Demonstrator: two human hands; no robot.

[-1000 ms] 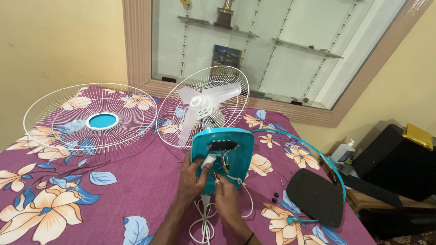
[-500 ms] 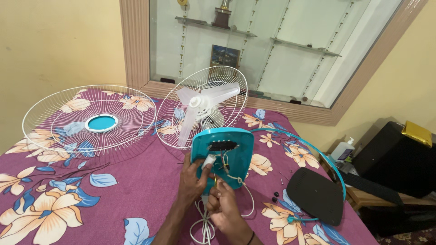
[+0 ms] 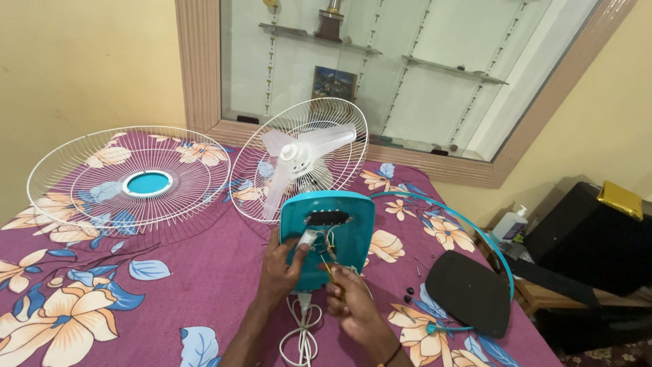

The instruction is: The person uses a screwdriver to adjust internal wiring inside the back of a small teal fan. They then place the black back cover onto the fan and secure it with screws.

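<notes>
Teal fan housing [image 3: 339, 234] open, wires inside | left hand [image 3: 282, 268] fingers clamped on white part [image 3: 307, 239] | right hand [image 3: 353, 302] fingers pinching wires [image 3: 329, 261]

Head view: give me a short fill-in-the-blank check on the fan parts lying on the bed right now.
1. The left hand touches the open fan base, whose colour is ____.
2. The right hand is just above the coiled white ____.
3. The detached front grille lies to the ____ of the fan blades.
4. The black cover plate lies on the ____ bedsheet.

Missing words: teal; cord; left; floral
</notes>
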